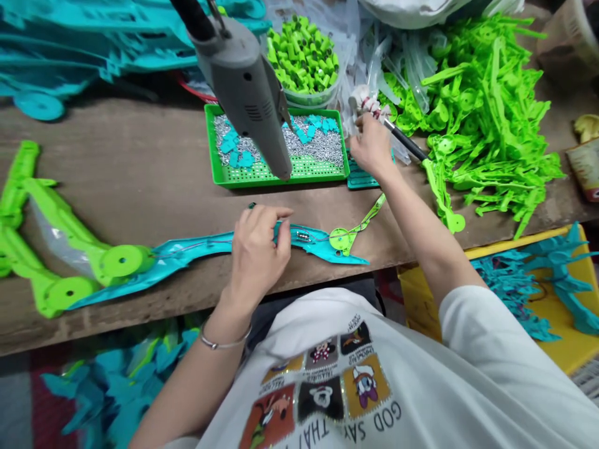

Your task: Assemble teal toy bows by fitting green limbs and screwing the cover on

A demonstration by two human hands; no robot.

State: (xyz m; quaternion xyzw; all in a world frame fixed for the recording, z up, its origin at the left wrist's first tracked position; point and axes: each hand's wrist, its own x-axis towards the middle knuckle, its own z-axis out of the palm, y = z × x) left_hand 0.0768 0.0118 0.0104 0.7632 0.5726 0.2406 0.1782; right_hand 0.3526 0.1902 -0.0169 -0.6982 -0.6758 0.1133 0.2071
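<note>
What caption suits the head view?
Left hand on a long blue part, right hand at a black-shafted tool beside a green tray.

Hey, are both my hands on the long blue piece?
No, only your left hand is on the long blue piece; your right hand is beside the green tray.

The head view looks down across the bench [159, 168].

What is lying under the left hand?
A long turquoise part shows on both sides of the left hand; its section directly beneath the hand is covered.
</note>
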